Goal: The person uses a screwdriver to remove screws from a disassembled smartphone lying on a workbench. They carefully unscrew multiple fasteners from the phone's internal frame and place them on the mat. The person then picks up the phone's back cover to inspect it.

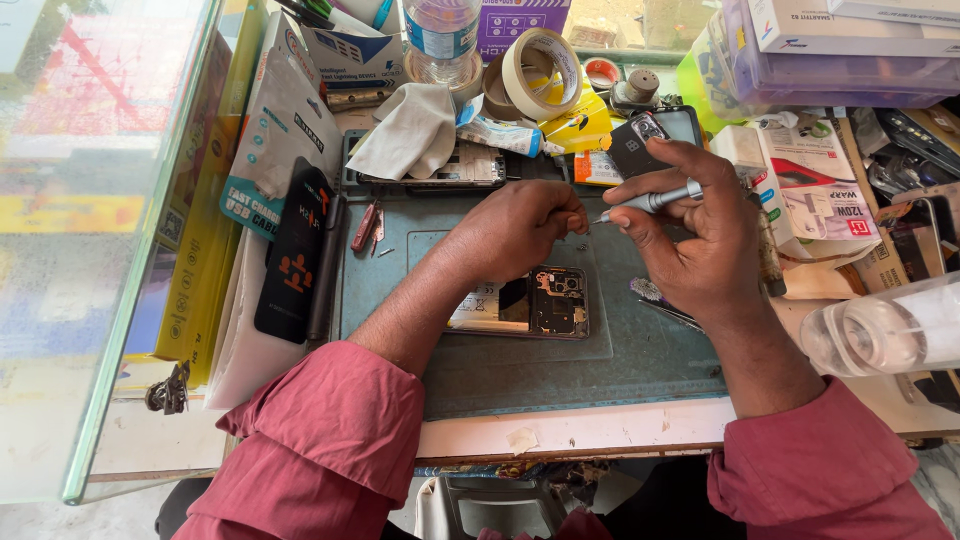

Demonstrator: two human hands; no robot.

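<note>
Above the opened phone (pixel 530 302) on the tabletop mat (pixel 650 350), the right hand (pixel 700 240) grips a slim screwdriver (pixel 650 201) whose tip meets the left hand's (pixel 515 230) closed, pinching fingertips.

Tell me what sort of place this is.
Most likely a phone repair counter in a small shop. An opened phone lies on a grey work mat, the right hand holds a precision screwdriver whose tip the left hand meets, and boxed accessories crowd the bench.
</note>
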